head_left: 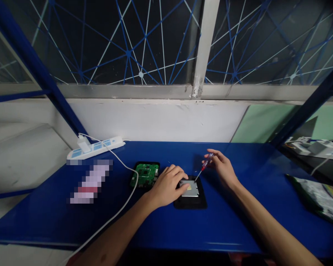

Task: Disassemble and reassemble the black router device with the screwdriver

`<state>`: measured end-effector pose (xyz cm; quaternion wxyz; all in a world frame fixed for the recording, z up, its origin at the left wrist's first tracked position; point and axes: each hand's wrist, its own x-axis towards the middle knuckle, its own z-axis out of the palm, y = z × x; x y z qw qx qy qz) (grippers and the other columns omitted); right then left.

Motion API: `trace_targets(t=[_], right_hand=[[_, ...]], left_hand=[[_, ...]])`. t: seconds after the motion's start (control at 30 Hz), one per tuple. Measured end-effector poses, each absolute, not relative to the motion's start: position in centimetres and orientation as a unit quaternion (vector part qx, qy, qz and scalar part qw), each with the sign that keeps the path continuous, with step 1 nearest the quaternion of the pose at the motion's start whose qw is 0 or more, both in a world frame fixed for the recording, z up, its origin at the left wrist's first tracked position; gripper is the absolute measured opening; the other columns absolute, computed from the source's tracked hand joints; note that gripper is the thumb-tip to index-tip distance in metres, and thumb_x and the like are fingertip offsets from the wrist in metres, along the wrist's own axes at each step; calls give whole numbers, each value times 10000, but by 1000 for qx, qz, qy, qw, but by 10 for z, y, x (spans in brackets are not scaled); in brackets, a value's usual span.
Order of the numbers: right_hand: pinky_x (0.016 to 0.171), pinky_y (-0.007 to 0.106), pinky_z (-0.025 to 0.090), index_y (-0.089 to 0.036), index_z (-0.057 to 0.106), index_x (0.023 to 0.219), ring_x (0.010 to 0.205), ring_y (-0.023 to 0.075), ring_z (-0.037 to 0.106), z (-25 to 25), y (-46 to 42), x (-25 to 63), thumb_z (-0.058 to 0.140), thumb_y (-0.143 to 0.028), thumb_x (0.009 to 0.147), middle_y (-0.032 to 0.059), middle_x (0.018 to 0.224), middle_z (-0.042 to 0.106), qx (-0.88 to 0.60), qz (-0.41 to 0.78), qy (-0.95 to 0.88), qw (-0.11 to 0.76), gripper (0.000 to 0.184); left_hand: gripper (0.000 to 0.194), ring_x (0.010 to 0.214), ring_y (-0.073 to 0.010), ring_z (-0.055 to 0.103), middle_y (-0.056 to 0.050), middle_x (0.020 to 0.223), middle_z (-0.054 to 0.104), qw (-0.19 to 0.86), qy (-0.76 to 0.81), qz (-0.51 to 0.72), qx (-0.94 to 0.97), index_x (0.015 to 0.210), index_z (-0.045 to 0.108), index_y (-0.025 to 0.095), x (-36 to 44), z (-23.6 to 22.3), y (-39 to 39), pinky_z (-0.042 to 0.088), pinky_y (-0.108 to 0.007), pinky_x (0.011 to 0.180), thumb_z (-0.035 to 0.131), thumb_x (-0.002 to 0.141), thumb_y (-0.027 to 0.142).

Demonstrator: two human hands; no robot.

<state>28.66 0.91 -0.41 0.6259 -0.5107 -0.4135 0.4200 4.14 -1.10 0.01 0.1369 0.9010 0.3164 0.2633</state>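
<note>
My right hand [220,166] is closed around a screwdriver [206,162] with a clear purple and red handle. The shaft slants down to the left, and its tip meets the upper right corner of a silver metal plate [193,191]. This plate lies in a black plastic casing [202,202] on the table. My left hand [169,186] rests over the casing's left side, thumb on the plate and fingers stretched along its upper edge. That hand hides part of the casing. Left of it sits a green circuit board [144,174] in a second black shell.
A white power strip [101,147] with a plugged-in charger [84,143] lies at the back left. Its white cable [122,205] crosses the blue table [166,229] and the circuit board. A shiny bag [319,197] is at the right edge. Blue frame posts flank the table.
</note>
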Motion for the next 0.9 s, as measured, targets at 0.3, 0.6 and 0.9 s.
trace_targets(t=[0.3, 0.6, 0.9], right_hand=[[626, 379, 616, -204, 642, 1032, 700, 210, 733, -3, 8, 286, 688, -413, 748, 23, 870, 710, -506, 428, -414, 624, 356], [609, 361, 604, -211, 646, 1028, 697, 203, 725, -4, 9, 287, 672, -426, 762, 21, 873, 706, -507, 420, -420, 624, 343], [615, 368, 605, -205, 649, 1036, 698, 206, 728, -3, 8, 286, 671, -429, 769, 23, 878, 703, -505, 418, -427, 623, 350]], left_hand=[[107, 996, -241, 581, -37, 1057, 667, 132, 315, 259, 903, 1045, 638, 219, 41, 1, -11, 471, -417, 924, 647, 949, 266], [95, 990, -249, 587, -45, 1044, 674, 136, 313, 254, 905, 1024, 646, 223, 43, 3, -13, 472, -412, 895, 630, 954, 285], [80, 990, -240, 575, -35, 1042, 667, 142, 318, 249, 904, 1007, 649, 211, 44, 3, -13, 465, -410, 908, 652, 951, 268]])
